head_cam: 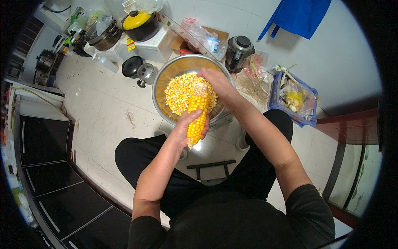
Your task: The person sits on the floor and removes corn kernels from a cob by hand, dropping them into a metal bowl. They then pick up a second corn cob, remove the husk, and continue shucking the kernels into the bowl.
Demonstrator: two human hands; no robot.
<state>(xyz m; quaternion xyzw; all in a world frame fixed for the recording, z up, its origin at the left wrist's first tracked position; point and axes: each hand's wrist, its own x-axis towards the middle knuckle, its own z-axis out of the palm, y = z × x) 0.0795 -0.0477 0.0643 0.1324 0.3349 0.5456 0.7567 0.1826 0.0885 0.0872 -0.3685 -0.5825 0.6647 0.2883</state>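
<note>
My left hand [182,128] is wrapped around the lower part of a yellow corn cob [198,115], with the thumb lying along the top. The cob's pointed end sticks out towards me. At its far end a patch is bare of kernels, and there my right hand [218,83] grips it; most of that hand's fingers are hidden behind the cob. Below both hands stands a wide stainless steel bowl [158,99]. Loose yellow and whitish corn kernels [178,93] cover its bottom.
Left of the bowl stand a moka pot [146,72] and a black lid [131,66]. A lidded electric appliance [238,53] and a blue plastic basket [273,96] of vegetables are at right. Black cabinets [45,140] line the left. My knees flank the bowl's near side.
</note>
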